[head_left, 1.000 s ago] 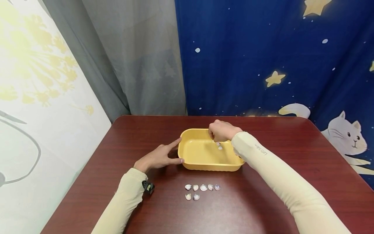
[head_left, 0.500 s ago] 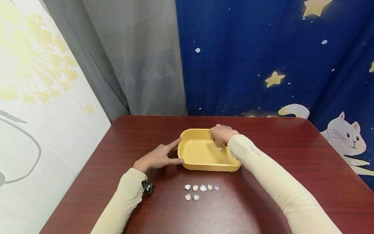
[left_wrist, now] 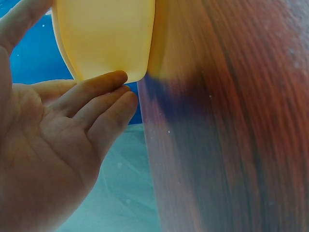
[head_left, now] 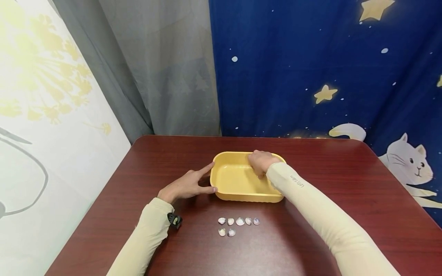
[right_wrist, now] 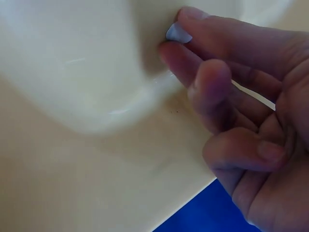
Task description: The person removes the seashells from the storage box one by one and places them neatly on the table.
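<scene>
In the head view a yellow plastic tub (head_left: pixel 250 197) stands on the table. My left hand (head_left: pixel 188 185) rests against its left end, thumb and forefinger spread along the rim. The left wrist view shows the fingers (left_wrist: pixel 96 96) fairly straight, touching the tub's outside. My right hand (head_left: pixel 261 162) reaches down into the right part of the tub. There, in the right wrist view, thumb and forefinger pinch a small pale seashell (right_wrist: pixel 178 34), while the other fingers curl loosely. From the head view the right hand hides that shell.
In front of the tub, several small shells (head_left: pixel 240 221) lie in a row, with two more shells (head_left: pixel 231 232) in a second row nearer me. The dark red wooden table (head_left: pixel 328 161) ends at curtains behind. A white patterned panel (head_left: pixel 62 153) stands at the left.
My right hand has lowered into the tub, and the two shells seen inside it earlier are now out of sight in the head view. The left hand has stayed in place.
</scene>
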A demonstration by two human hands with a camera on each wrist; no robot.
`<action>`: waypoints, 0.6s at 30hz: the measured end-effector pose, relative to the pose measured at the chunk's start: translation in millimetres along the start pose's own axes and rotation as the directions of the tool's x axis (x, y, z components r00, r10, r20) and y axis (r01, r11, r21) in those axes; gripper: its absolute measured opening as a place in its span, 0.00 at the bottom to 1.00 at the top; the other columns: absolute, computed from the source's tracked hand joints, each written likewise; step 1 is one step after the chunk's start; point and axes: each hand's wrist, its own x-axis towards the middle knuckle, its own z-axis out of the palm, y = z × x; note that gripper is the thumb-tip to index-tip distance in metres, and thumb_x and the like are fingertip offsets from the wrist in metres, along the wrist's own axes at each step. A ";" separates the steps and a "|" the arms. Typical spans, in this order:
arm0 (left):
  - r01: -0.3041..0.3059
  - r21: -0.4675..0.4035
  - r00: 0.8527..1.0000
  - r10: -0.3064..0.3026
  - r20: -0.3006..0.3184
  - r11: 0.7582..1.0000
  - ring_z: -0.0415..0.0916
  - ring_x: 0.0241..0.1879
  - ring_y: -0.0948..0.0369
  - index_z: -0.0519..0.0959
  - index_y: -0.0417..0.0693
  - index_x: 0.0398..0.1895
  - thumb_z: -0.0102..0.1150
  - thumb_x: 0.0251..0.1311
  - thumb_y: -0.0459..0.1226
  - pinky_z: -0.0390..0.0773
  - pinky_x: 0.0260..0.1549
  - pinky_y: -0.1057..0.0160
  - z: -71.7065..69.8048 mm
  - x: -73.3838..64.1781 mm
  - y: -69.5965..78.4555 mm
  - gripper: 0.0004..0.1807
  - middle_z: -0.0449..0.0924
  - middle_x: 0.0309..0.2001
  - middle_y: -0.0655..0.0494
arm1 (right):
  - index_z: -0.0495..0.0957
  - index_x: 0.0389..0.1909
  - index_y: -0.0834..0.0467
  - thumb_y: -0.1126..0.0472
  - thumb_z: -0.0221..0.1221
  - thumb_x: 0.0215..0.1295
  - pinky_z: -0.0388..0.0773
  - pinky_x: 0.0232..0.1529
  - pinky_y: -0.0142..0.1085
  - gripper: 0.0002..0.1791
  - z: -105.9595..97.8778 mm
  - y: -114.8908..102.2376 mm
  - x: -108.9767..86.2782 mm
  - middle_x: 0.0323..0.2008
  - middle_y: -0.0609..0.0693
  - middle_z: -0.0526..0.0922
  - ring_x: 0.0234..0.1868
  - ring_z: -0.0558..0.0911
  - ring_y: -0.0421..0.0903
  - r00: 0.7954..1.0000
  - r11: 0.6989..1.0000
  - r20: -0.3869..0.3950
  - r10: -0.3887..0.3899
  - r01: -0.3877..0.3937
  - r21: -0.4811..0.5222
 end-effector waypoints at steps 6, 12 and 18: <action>-0.011 -0.001 1.000 0.011 -0.002 1.000 0.60 0.76 0.58 0.47 0.60 0.82 0.66 0.56 0.63 0.63 0.74 0.47 0.0 -0.7 -0.6 0.56 0.67 0.74 0.58 | 0.76 0.17 0.51 0.76 0.64 0.40 0.70 0.22 0.36 0.15 0.8 -2.3 -0.4 0.29 0.52 0.78 0.29 0.73 0.47 1.000 1.000 0.005 -0.006 0.006 0.008; -0.018 -0.007 1.000 0.018 0.000 1.000 0.60 0.76 0.58 0.47 0.58 0.82 0.66 0.56 0.62 0.63 0.74 0.47 -0.1 -1.1 0.2 0.56 0.67 0.74 0.58 | 0.75 0.17 0.52 0.75 0.62 0.43 0.71 0.21 0.36 0.14 1.3 -4.6 -2.5 0.29 0.52 0.78 0.27 0.73 0.47 1.000 1.000 -0.003 0.001 -0.001 0.000; -0.026 -0.001 1.000 0.025 -0.004 1.000 0.60 0.76 0.58 0.48 0.58 0.82 0.66 0.56 0.62 0.63 0.74 0.48 -0.3 -1.3 -0.3 0.56 0.68 0.74 0.59 | 0.71 0.14 0.52 0.76 0.61 0.43 0.67 0.20 0.35 0.16 1.2 -4.4 -1.3 0.27 0.52 0.75 0.26 0.70 0.46 1.000 1.000 0.000 -0.017 0.017 0.000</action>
